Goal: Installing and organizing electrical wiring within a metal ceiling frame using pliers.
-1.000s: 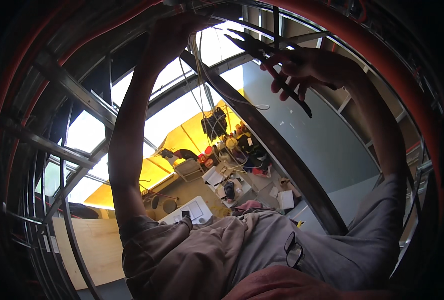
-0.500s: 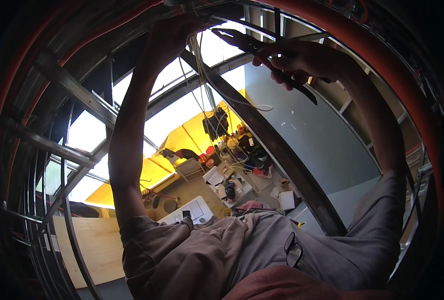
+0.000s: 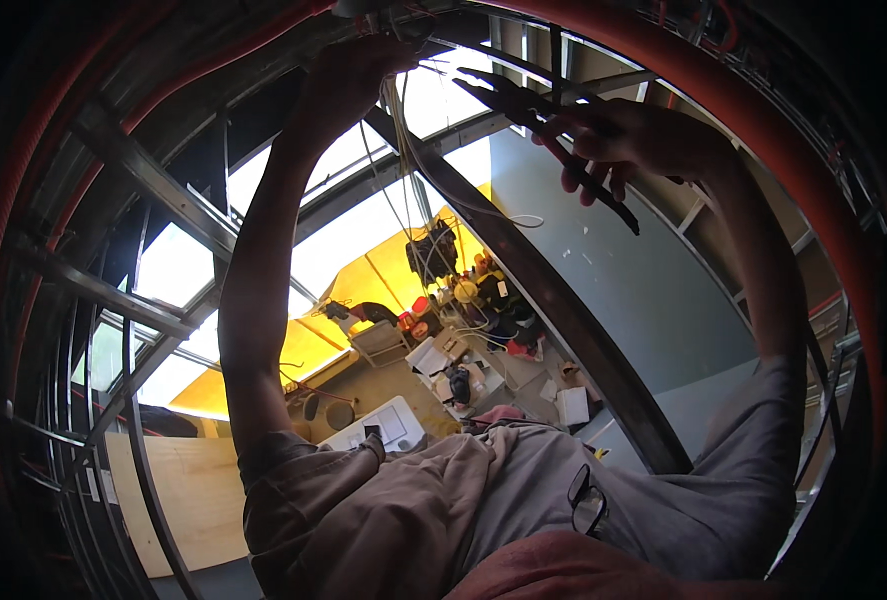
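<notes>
My left hand (image 3: 364, 68) is raised at the top of the view, closed on a bundle of thin cables (image 3: 396, 120). Pale wire ends stick out past its fingertips, and the cables hang down below it. To the right, my right hand (image 3: 629, 140) grips a pair of dark pliers (image 3: 524, 108) by the handles. The jaws point up and left toward the wire ends, parted and a short gap away from them. Against the bright window, the fingers of my left hand are dark and partly hidden.
Metal studs (image 3: 164, 190) frame the left side, and a dark beam (image 3: 564, 320) crosses the middle. Orange conduit (image 3: 804, 160) curves along the right. Far below are a white table (image 3: 374, 425), cluttered boxes (image 3: 454, 345) and a yellow sheet (image 3: 364, 285). A grey panel (image 3: 604, 250) stands right.
My right hand has drawn the pliers right and slightly down, away from the wire ends, and their jaws have opened wider. My left hand stays almost in place on the cables.
</notes>
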A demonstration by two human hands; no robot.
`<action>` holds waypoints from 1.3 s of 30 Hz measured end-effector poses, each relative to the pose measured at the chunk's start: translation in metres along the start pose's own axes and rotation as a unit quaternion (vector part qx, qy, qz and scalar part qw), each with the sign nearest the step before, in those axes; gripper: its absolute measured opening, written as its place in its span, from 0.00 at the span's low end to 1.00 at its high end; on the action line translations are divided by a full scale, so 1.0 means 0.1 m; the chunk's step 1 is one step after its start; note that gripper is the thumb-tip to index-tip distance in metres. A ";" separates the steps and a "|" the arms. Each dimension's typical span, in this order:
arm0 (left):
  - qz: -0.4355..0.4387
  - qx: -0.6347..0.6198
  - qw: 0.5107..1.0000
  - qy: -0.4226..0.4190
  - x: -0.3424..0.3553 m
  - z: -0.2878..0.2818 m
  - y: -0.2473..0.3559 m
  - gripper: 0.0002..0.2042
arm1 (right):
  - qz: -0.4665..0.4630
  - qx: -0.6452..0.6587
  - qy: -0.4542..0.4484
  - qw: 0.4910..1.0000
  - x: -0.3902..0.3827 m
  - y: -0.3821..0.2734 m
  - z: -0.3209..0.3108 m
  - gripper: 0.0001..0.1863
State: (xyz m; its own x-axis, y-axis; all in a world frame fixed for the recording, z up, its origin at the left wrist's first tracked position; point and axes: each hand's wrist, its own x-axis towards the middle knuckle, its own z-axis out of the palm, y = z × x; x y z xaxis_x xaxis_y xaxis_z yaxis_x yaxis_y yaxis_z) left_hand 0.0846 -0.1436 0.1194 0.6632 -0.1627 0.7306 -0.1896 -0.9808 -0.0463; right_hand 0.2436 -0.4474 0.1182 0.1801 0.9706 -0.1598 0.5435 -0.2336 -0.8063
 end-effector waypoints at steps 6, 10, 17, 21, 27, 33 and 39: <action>-0.007 -0.015 1.000 0.000 0.00 0.03 -0.08 0.08 | -0.001 -0.007 0.005 1.000 0.04 -0.09 0.00 0.21; 0.011 -0.006 1.000 0.004 -0.02 0.00 -0.06 0.08 | -0.007 0.001 -0.007 1.000 0.08 -0.12 -0.01 0.20; 0.026 0.012 1.000 0.008 -0.03 -0.03 -0.04 0.09 | 0.016 -0.029 0.001 0.999 0.05 -0.27 0.00 0.16; 0.021 0.013 1.000 -0.004 -0.02 -0.04 -0.02 0.10 | 0.020 -0.035 -0.008 0.999 0.10 -0.26 -0.05 0.16; 0.053 0.032 0.998 -0.001 -0.01 -0.02 -0.06 0.09 | -0.110 -0.421 0.218 0.874 0.24 -0.02 0.03 0.16; 0.030 0.045 0.999 -0.004 0.04 -0.01 0.06 0.09 | -0.208 -0.591 0.437 0.645 0.30 0.29 0.15 0.20; 0.031 0.068 0.997 -0.008 0.08 0.03 0.04 0.08 | -0.033 -0.187 0.167 0.967 0.16 -0.04 0.10 0.18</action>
State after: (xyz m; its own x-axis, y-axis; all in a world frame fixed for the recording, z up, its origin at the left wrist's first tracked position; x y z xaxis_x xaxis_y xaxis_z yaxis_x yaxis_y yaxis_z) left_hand 0.0908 -0.1492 0.1228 0.6648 -0.2237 0.7128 -0.1310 -0.9742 -0.1835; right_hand 0.2359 -0.4301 0.1130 0.3566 0.9254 0.1283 0.8105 -0.2382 -0.5351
